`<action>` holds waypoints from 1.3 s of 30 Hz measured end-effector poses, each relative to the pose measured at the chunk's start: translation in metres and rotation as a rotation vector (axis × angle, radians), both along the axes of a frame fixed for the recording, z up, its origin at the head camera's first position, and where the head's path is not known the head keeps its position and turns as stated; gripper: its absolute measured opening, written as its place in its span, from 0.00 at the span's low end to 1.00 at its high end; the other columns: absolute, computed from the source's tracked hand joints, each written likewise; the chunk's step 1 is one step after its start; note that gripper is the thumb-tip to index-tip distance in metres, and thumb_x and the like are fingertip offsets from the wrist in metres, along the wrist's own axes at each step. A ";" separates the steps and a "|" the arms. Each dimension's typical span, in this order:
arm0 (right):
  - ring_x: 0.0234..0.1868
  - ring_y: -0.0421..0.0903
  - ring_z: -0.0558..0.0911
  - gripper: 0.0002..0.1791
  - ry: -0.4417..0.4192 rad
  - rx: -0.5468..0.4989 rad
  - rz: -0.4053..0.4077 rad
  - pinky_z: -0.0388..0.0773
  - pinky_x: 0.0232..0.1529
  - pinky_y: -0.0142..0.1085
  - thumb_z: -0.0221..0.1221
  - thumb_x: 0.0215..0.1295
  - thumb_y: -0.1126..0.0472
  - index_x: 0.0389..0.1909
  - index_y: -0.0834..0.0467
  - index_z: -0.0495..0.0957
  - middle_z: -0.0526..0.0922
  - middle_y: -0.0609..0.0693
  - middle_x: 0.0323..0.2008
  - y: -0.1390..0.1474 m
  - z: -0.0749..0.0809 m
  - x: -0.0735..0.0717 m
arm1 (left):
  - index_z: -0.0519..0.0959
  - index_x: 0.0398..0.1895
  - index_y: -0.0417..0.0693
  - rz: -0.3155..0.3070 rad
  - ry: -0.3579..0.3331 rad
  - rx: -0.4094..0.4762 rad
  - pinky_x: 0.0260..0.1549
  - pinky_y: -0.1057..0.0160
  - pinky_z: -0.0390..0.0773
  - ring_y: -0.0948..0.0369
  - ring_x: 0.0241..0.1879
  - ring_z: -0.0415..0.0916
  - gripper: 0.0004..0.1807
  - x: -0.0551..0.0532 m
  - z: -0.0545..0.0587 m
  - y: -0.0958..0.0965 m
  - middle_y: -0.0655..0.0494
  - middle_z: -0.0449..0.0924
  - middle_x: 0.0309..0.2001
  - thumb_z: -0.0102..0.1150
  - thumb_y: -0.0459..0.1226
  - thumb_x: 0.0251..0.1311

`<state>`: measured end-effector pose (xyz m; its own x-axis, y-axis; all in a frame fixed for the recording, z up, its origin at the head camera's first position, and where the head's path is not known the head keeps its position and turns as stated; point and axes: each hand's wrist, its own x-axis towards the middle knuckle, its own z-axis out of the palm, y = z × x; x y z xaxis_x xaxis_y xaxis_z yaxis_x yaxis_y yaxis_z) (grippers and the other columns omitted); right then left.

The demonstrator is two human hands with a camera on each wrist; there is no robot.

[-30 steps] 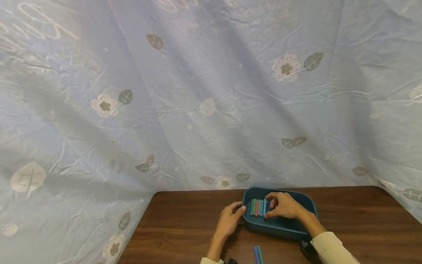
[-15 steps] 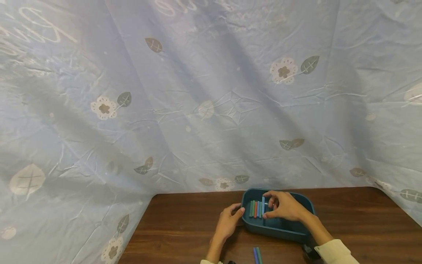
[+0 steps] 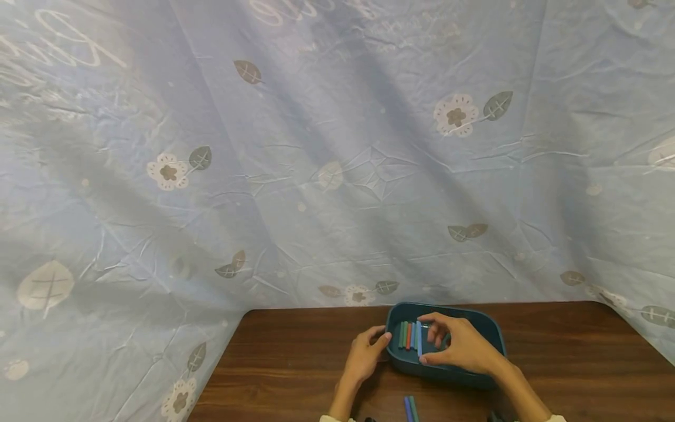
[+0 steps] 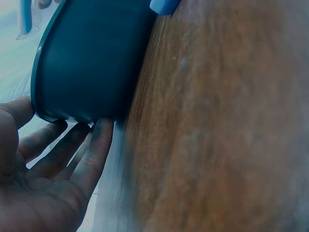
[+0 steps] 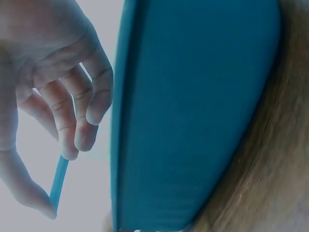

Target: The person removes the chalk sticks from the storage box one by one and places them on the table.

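Observation:
Between the thumb and fingertips of my right hand (image 3: 461, 346) is a slim blue stick (image 3: 419, 339), pinched by its two ends over the dark teal bin (image 3: 448, 373). The right wrist view shows the same blue stick (image 5: 59, 183) above the level of the bin's rim. My left hand (image 3: 364, 356) holds the bin's left end, thumb at the rim and fingertips against the outer wall (image 4: 91, 63). Inside the bin, left of the held stick, a row of green, red and blue sticks (image 3: 408, 335) lies side by side.
A blue-violet stick (image 3: 408, 409) and a green stick (image 3: 413, 408) lie together on the brown wooden table (image 3: 295, 351), in front of the bin. Behind the table hangs a pale floral cloth (image 3: 337, 234), close to the bin's far side.
My right hand has drawn the blue stick up from its place at the right of the row, moving slightly toward me. My left hand stays at the bin's end.

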<state>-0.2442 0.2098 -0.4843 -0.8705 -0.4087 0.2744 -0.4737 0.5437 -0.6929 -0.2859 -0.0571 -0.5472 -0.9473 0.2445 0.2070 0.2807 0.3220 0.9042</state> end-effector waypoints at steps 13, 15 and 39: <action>0.38 0.35 0.80 0.41 0.058 -0.024 0.028 0.84 0.39 0.34 0.78 0.60 0.45 0.69 0.60 0.75 0.82 0.44 0.39 -0.002 0.002 0.035 | 0.84 0.63 0.40 -0.006 0.008 0.002 0.59 0.51 0.82 0.49 0.60 0.85 0.21 0.001 -0.008 0.003 0.45 0.90 0.57 0.61 0.44 0.78; 0.38 0.34 0.80 0.41 0.068 -0.012 0.029 0.84 0.39 0.34 0.78 0.60 0.45 0.69 0.60 0.76 0.82 0.42 0.39 -0.002 0.002 0.038 | 0.84 0.63 0.40 -0.009 0.010 0.007 0.58 0.52 0.83 0.49 0.59 0.85 0.21 0.002 -0.008 0.004 0.44 0.90 0.57 0.61 0.44 0.78; 0.36 0.29 0.78 0.39 0.017 -0.018 0.207 0.80 0.34 0.30 0.79 0.61 0.49 0.68 0.62 0.76 0.83 0.40 0.37 -0.017 -0.021 0.063 | 0.82 0.65 0.36 -0.034 -0.016 0.051 0.49 0.55 0.88 0.54 0.45 0.90 0.24 -0.002 -0.001 -0.001 0.40 0.88 0.56 0.61 0.46 0.78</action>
<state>-0.1811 0.1926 -0.5058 -0.7640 -0.5729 0.2968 -0.5852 0.4215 -0.6927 -0.2878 -0.0582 -0.5483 -0.9418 0.2664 0.2049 0.2761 0.2656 0.9237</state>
